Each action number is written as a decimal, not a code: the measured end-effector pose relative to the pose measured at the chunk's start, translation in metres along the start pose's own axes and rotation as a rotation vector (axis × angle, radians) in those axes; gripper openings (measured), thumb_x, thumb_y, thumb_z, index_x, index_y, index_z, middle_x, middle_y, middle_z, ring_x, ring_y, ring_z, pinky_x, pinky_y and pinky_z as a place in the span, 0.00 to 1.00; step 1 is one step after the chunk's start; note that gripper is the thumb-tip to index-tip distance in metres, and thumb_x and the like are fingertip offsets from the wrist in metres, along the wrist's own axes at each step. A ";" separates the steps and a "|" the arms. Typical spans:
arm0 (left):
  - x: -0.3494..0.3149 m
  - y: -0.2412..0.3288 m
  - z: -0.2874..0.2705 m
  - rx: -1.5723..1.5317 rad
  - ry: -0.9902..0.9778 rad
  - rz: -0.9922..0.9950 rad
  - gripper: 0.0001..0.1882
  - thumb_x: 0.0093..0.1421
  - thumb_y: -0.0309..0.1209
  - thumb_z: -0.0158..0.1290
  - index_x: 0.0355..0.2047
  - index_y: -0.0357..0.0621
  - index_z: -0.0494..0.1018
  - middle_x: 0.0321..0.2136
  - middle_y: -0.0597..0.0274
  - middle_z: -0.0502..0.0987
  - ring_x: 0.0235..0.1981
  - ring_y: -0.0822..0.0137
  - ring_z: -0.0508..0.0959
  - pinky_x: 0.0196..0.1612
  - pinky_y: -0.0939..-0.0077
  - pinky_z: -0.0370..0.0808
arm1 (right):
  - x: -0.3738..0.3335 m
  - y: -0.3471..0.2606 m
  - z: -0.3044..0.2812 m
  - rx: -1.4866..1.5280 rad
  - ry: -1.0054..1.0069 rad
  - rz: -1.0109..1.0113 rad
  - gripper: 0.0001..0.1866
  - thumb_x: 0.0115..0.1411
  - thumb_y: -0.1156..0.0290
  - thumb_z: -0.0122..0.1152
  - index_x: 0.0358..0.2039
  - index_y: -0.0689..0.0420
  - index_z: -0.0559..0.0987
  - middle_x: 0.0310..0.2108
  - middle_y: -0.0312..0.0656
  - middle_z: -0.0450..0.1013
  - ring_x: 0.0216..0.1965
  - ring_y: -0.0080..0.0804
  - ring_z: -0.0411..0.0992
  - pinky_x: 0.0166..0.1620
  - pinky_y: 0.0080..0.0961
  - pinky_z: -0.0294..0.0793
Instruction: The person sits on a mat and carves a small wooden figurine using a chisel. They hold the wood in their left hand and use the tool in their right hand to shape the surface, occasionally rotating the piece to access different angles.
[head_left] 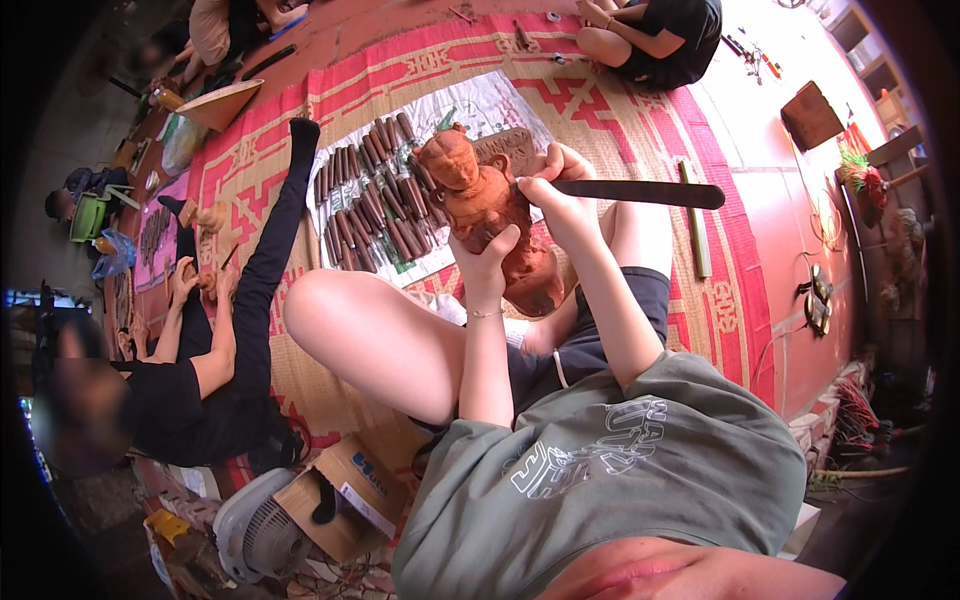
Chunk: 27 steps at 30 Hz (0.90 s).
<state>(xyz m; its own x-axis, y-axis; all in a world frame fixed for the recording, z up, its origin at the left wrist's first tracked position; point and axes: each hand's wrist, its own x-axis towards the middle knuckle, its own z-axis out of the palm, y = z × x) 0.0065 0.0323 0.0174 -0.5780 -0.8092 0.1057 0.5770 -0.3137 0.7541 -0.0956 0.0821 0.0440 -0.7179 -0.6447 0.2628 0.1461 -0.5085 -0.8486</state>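
Observation:
Tilted over my lap is a reddish-brown carved figure (487,212) with a rounded head and a broad base. My left hand (482,262) is wrapped around its lower front, thumb pressed on the surface. In my right hand (562,208) is a long, dark, flat tool (655,192), its rounded end sticking out to the right. The tool's other end meets the figure's right side, where my fingers hide it. Just left of the figure, many chisels with brown wooden handles (372,195) lie in rows on a white printed sheet (480,97).
A red and straw-coloured mat (735,270) covers the floor. At left, a person in black (190,400) works a small piece with both hands. Another person (665,40) sits at the far right. Behind me stand a grey fan (262,525) and a cardboard box (345,500). A greenish strip (695,220) lies right.

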 end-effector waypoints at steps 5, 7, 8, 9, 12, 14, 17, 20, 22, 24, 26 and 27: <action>0.000 0.000 0.001 0.102 -0.032 0.037 0.27 0.42 0.24 0.60 0.44 0.33 0.65 0.39 0.60 0.71 0.38 0.71 0.73 0.45 0.77 0.69 | -0.001 -0.005 0.004 -0.026 -0.007 0.028 0.14 0.47 0.81 0.58 0.19 0.54 0.62 0.20 0.29 0.64 0.24 0.12 0.62 0.27 0.10 0.62; 0.001 0.002 -0.001 0.119 -0.042 0.022 0.27 0.42 0.25 0.60 0.44 0.33 0.65 0.39 0.60 0.71 0.38 0.71 0.73 0.45 0.77 0.69 | 0.001 -0.001 -0.002 -0.017 -0.041 0.007 0.14 0.47 0.82 0.58 0.18 0.54 0.61 0.20 0.30 0.64 0.23 0.12 0.61 0.26 0.11 0.61; 0.002 0.002 -0.002 0.108 -0.033 0.004 0.27 0.42 0.25 0.60 0.44 0.33 0.65 0.39 0.60 0.72 0.38 0.71 0.73 0.45 0.77 0.69 | 0.001 0.003 -0.004 0.015 -0.031 -0.008 0.14 0.47 0.82 0.58 0.18 0.53 0.61 0.20 0.30 0.64 0.23 0.12 0.61 0.26 0.11 0.61; 0.003 0.004 -0.003 0.100 -0.024 -0.012 0.27 0.42 0.24 0.60 0.44 0.33 0.65 0.39 0.60 0.72 0.37 0.71 0.73 0.45 0.77 0.69 | 0.002 0.004 -0.002 0.049 -0.023 -0.024 0.15 0.47 0.82 0.58 0.18 0.53 0.60 0.19 0.30 0.64 0.23 0.12 0.60 0.25 0.11 0.60; 0.001 0.002 -0.001 0.066 -0.007 -0.018 0.28 0.41 0.24 0.60 0.45 0.33 0.64 0.39 0.60 0.71 0.39 0.70 0.72 0.45 0.77 0.69 | -0.002 -0.002 0.003 0.000 0.009 -0.003 0.15 0.47 0.83 0.55 0.17 0.53 0.59 0.18 0.30 0.62 0.21 0.13 0.57 0.25 0.11 0.57; -0.002 0.002 -0.002 0.080 0.010 -0.011 0.28 0.41 0.24 0.59 0.45 0.33 0.64 0.39 0.60 0.71 0.39 0.70 0.72 0.45 0.77 0.68 | -0.004 -0.003 0.004 -0.012 0.012 0.033 0.15 0.48 0.82 0.56 0.17 0.53 0.59 0.18 0.29 0.61 0.21 0.13 0.56 0.26 0.11 0.57; -0.001 0.000 -0.001 0.131 0.001 0.022 0.28 0.41 0.24 0.59 0.45 0.33 0.64 0.39 0.60 0.71 0.39 0.70 0.72 0.46 0.77 0.68 | -0.001 -0.004 0.004 -0.072 -0.035 0.021 0.16 0.48 0.81 0.57 0.17 0.53 0.59 0.18 0.30 0.61 0.22 0.14 0.57 0.27 0.11 0.57; 0.002 0.000 -0.004 0.076 -0.013 -0.031 0.27 0.41 0.23 0.58 0.44 0.33 0.65 0.39 0.60 0.71 0.39 0.70 0.72 0.46 0.76 0.68 | 0.000 0.002 0.001 -0.051 -0.005 0.010 0.17 0.47 0.82 0.56 0.17 0.52 0.57 0.18 0.29 0.59 0.21 0.14 0.55 0.25 0.13 0.56; 0.001 -0.001 -0.002 0.057 0.018 -0.016 0.28 0.41 0.24 0.58 0.45 0.33 0.65 0.38 0.60 0.71 0.39 0.69 0.72 0.46 0.74 0.68 | -0.001 0.001 0.000 -0.051 0.017 -0.002 0.16 0.47 0.83 0.55 0.17 0.52 0.57 0.18 0.29 0.58 0.21 0.14 0.54 0.25 0.13 0.55; -0.001 -0.003 -0.001 0.061 0.009 0.000 0.30 0.41 0.25 0.59 0.46 0.34 0.63 0.40 0.60 0.70 0.40 0.69 0.71 0.47 0.74 0.67 | -0.003 0.001 0.001 0.041 0.017 0.014 0.16 0.47 0.83 0.55 0.17 0.52 0.58 0.17 0.29 0.59 0.21 0.14 0.55 0.25 0.13 0.55; -0.001 0.000 0.002 0.057 0.019 0.012 0.31 0.41 0.26 0.60 0.47 0.34 0.62 0.41 0.60 0.69 0.41 0.69 0.71 0.48 0.74 0.67 | -0.001 -0.002 0.002 0.002 0.012 0.053 0.15 0.47 0.82 0.56 0.18 0.52 0.58 0.18 0.29 0.60 0.21 0.15 0.56 0.26 0.13 0.57; -0.001 0.001 0.002 0.037 0.015 0.002 0.32 0.41 0.26 0.60 0.47 0.35 0.62 0.41 0.60 0.69 0.42 0.69 0.71 0.48 0.75 0.67 | -0.001 -0.003 0.001 0.024 0.010 0.062 0.15 0.47 0.82 0.56 0.18 0.52 0.59 0.18 0.29 0.60 0.21 0.15 0.57 0.27 0.13 0.57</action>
<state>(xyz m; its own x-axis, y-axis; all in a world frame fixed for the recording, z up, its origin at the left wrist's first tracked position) 0.0062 0.0337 0.0190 -0.5677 -0.8174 0.0975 0.5561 -0.2935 0.7776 -0.0945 0.0832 0.0469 -0.7138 -0.6695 0.2057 0.2064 -0.4817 -0.8517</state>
